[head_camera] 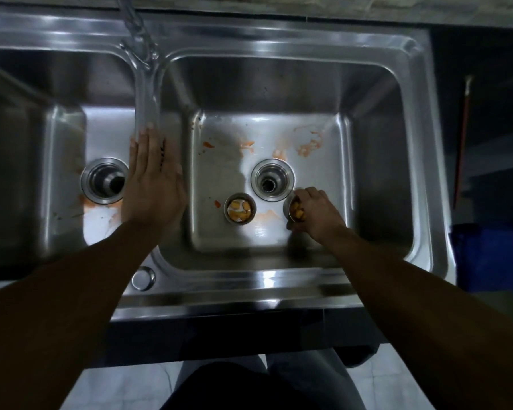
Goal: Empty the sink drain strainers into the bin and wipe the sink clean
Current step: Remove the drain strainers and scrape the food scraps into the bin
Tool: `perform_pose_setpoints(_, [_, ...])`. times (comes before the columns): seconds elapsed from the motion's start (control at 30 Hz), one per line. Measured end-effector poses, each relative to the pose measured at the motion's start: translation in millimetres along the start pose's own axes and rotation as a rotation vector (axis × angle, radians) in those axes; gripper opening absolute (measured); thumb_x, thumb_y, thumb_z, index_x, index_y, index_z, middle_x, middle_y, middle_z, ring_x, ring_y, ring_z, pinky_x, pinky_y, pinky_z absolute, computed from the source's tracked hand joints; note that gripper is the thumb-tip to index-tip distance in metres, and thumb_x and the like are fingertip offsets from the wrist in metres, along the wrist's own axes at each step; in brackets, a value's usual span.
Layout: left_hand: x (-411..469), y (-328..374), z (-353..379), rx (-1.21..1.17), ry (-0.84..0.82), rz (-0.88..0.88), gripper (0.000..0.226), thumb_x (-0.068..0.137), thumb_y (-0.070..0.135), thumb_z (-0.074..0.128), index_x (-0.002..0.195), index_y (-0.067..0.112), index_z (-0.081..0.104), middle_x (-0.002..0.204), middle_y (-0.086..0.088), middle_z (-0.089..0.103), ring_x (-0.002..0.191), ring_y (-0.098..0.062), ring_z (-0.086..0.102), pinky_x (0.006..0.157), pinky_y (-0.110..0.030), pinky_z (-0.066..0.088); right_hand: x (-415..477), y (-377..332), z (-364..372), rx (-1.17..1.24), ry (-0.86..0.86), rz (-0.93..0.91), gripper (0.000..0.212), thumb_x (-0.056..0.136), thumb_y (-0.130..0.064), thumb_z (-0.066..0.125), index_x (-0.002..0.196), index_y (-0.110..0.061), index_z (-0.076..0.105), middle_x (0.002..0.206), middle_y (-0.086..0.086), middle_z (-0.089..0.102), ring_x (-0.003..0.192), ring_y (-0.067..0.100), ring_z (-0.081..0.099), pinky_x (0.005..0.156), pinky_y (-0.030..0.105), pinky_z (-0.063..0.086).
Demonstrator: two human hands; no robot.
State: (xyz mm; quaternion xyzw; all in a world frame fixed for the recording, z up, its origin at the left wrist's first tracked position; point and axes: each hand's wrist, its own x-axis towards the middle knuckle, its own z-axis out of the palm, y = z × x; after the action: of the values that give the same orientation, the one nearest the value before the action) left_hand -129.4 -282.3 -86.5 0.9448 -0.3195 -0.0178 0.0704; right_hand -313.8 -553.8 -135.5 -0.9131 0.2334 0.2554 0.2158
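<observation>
A dim double-basin steel sink (249, 279) fills the frame, its brushed metal glossy with reflections and smeared with orange stains (308, 143) across the floor of the right basin. The left hand (153, 184) lies flat, fingers straight, on the rounded divider (147, 99) between the basins, probably to brace the person leaning in. At centre right, the right hand (316, 214) curls its fingers round a small round strainer (295, 213) holding orange food chunks, just right of the open right drain (272, 179), apparently ready to carry it off for emptying. A second strainer (239, 212), a shallow metal cup also loaded with orange scraps, sits on the basin floor just lower left of that drain, within easy reach. The left drain (105, 181) stands open too. A bin cannot be made out for certain.
</observation>
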Motion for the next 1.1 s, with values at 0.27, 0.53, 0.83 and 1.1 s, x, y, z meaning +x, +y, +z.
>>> perform_pose_setpoints(0.27, [-0.9, 6.6, -14.9, -0.036, -0.077, -0.009, 0.069, 0.101, 0.034, 0.025, 0.154, -0.009, 0.014, 0.162, -0.032, 0.013, 0.153, -0.043, 0.01, 0.128, -0.049, 0.007, -14.2, 6.0, 1.8, 0.108, 0.024, -0.001, 0.104, 0.077, -0.055, 0.079, 0.155, -0.013, 0.024, 0.163, 0.006, 0.025, 0.15, 0.023, 0.024, 0.121, 0.037, 0.029])
perform_pose_setpoints(0.53, [-29.1, 43.6, -31.2, -0.138, -0.249, -0.105, 0.076, 0.101, 0.029, 0.044, 0.157, -0.002, 0.004, 0.166, -0.023, -0.004, 0.155, -0.036, -0.006, 0.127, -0.05, -0.004, -49.7, 13.0, -27.0, 0.243, 0.188, -0.039, 0.065, 0.095, -0.06, 0.047, 0.148, -0.025, 0.032, 0.154, 0.004, 0.039, 0.14, 0.025, 0.041, 0.113, 0.041, 0.037])
perform_pose_setpoints(0.83, [-90.2, 141.0, -4.7, -0.128, -0.439, -0.07, 0.069, 0.093, 0.041, 0.022, 0.153, 0.009, 0.033, 0.164, -0.013, 0.026, 0.155, -0.028, 0.016, 0.124, -0.051, -0.005, -69.5, 78.7, -126.7, 0.082, 0.783, -0.018, 0.046, 0.092, -0.014, 0.053, 0.136, 0.0, 0.049, 0.129, 0.025, 0.054, 0.12, 0.04, 0.051, 0.107, 0.041, 0.038])
perform_pose_setpoints(1.1, [-90.6, 161.2, -3.1, -0.259, -0.412, -0.097, 0.068, 0.091, 0.032, 0.023, 0.151, 0.002, 0.038, 0.16, -0.02, 0.031, 0.154, -0.035, 0.019, 0.127, -0.047, 0.005, -65.3, 137.4, -163.2, 0.111, 0.732, 0.437, 0.038, 0.093, -0.023, 0.055, 0.124, -0.001, 0.059, 0.124, 0.022, 0.055, 0.114, 0.04, 0.052, 0.1, 0.045, 0.044])
